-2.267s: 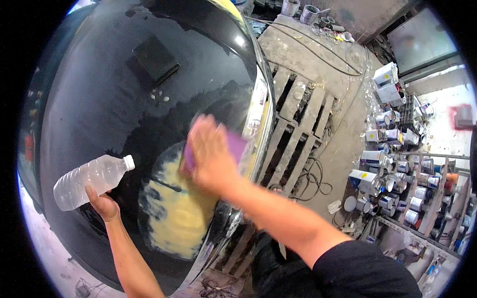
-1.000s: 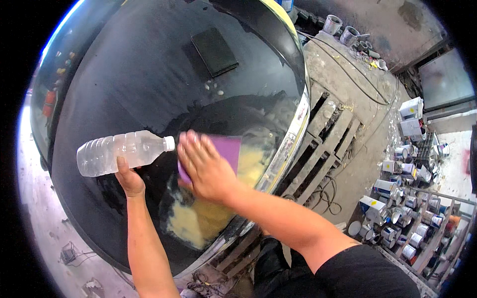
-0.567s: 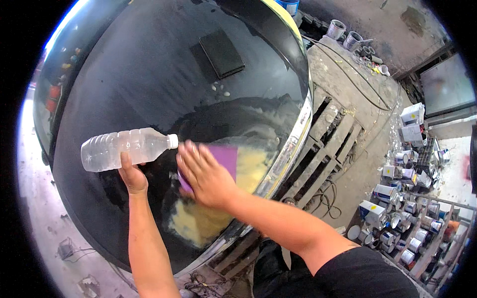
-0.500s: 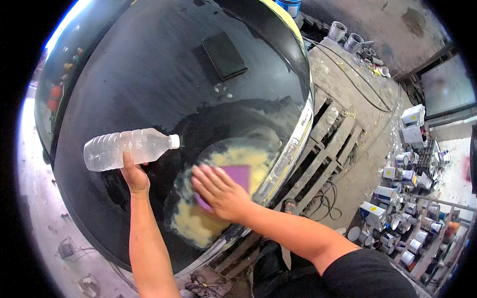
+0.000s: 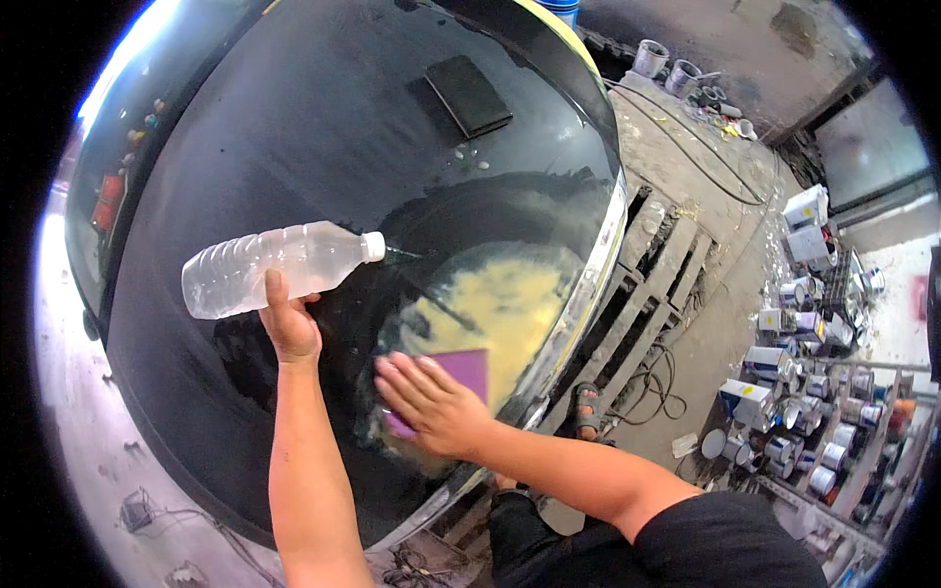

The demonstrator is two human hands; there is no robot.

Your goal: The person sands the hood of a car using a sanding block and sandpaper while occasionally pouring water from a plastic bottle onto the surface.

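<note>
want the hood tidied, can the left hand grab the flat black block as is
Probably not: the left hand is holding the plastic bottle, and the flat black block lies farther up the hood. Beyond the bottle, nothing seems to bar the way.

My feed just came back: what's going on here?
A person's left hand holds a clear plastic bottle sideways over a black car hood, a thin stream leaving its white cap. The right hand lies flat on a purple sheet, over the lower part of a yellowish patch near the hood's edge.
</note>
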